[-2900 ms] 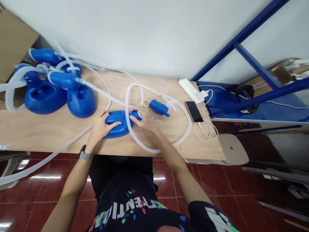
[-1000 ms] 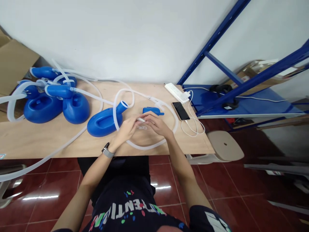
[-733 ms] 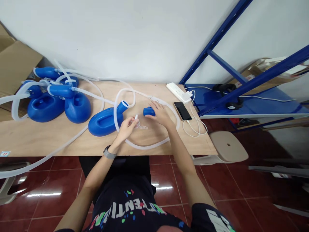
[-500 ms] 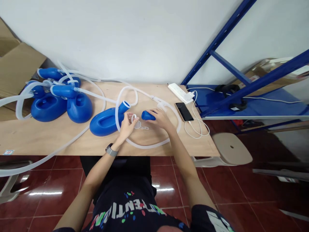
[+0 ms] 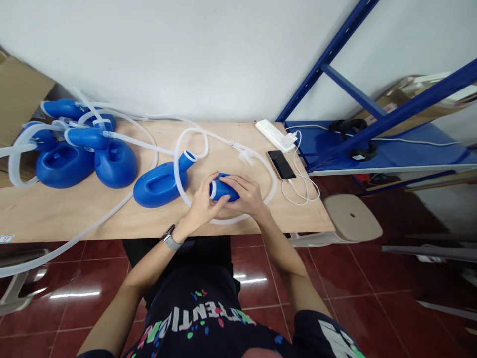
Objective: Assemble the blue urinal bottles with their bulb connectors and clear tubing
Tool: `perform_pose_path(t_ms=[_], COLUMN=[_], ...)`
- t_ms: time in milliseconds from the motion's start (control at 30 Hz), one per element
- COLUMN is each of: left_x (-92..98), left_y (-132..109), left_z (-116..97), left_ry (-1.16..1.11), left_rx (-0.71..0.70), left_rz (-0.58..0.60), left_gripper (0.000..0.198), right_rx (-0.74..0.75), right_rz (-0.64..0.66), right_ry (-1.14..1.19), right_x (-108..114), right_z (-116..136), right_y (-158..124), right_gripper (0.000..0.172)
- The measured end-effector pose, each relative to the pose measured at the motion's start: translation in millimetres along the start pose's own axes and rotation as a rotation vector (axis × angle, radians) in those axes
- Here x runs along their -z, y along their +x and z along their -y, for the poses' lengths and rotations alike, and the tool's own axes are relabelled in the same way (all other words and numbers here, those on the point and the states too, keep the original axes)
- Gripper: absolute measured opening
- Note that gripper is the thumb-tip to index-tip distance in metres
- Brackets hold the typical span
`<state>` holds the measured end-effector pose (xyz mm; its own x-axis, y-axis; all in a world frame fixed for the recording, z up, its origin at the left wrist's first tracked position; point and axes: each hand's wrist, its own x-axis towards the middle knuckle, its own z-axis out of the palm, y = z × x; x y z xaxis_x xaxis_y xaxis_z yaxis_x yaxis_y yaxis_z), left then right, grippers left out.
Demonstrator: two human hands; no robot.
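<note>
Box [image 5: 15, 94]: far left, off table edge. Blue vessels [image 5: 89, 159] w/ tubes: clustered at table [image 5: 74, 214] rear-left, out of the way. Vessel [image 5: 158, 183]: lying alone just left of hands, spout up-right, w/in reach. Tube [image 5: 268, 191]: loops round the hands. L hand [image 5: 203, 201]: fingers curled at cap [image 5: 223, 190] open end. R hand [image 5: 248, 196]: wrapped over cap body, prob. to steady it; cap held at table front-centre. Phone [image 5: 281, 164] + power strip [image 5: 274, 135]: right rear, cabled. Stool [image 5: 352, 223]: right of table.

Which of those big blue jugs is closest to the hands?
The blue jug lying alone mid-table, spout toward the left hand; the others cluster far left.
</note>
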<state>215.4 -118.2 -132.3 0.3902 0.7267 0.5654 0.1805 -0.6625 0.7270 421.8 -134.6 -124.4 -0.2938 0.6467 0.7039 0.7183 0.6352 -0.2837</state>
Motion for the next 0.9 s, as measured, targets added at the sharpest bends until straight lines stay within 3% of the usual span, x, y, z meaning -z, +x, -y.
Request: perform_pose_path(t_ms=[200,367,500,567,667,733,900], left_x=[-0.1,9.6,16.8,22.0,29.3,31.1,26.1], left_y=[3,10,10,13,17,18,4], left_z=[-6,-11,-4,0,3,1,-13], left_ry=[-0.035,-0.064,-0.121,-0.152,-0.257,-0.309,-0.234], left_rx=[-0.057,-0.171,-0.069,0.010,0.118,0.159,0.132], left_rz=[-0.036,0.031,0.060,0.023,-0.121,-0.207,-0.193], left_gripper=[0.058,0.058,0.052,0.050,0.047,0.049,0.059], right_rx=[-0.049,-0.020,-0.129,-0.188,-0.182,-0.175,-0.229], right_rz=[0.029,-0.016,0.052,0.100,0.199,0.190,-0.089], right_ry=[0.096,0.156,0.238,0.315,0.531,0.615,0.641], right_x=[4,7,5,7,13,15,2], right_z=[6,9,13,15,16,17,22], right_y=[1,7,16,21,28,28,17], right_gripper=[0.051,0.047,0.049,0.061,0.099,0.107,0.057])
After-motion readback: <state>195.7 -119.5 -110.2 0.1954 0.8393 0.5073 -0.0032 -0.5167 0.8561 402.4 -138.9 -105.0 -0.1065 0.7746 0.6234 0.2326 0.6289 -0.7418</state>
